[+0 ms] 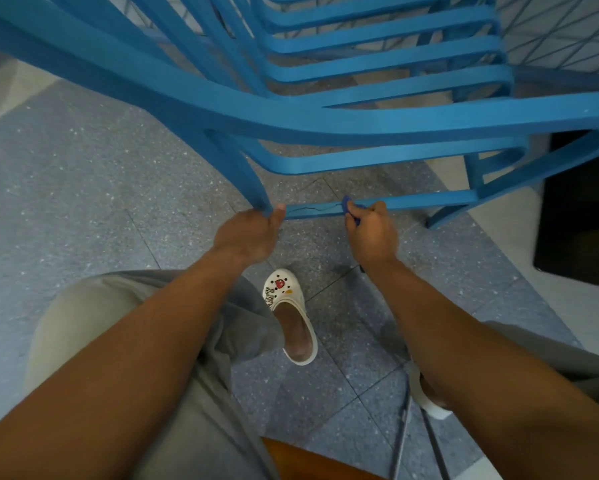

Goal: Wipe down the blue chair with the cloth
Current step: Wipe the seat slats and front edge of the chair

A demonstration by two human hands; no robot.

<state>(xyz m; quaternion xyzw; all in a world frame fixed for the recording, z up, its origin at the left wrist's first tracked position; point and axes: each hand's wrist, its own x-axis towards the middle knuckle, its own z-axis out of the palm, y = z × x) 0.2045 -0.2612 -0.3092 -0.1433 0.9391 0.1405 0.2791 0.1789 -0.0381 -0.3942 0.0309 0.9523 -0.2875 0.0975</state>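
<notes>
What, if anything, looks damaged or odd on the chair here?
A thin dark jagged line, like a crack, runs along the blue chair's low crossbar, between the left hand gripping the chair leg and the right hand pressing the dark blue cloth. It could be a stray thread instead.

Perhaps a home or shared indoor room: speckled grey floor tiles (83,174), slatted blue chair (360,123).

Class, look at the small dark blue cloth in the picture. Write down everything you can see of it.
The small dark blue cloth is a soft, crumpled fabric, mostly hidden inside the person's right hand, which grips it bunched. Only a fold above the fingers and an edge below them show. It is pressed against the low horizontal rail of the blue slatted chair, right of a thin dark crack line in that rail. Its full size and shape cannot be told.
</notes>
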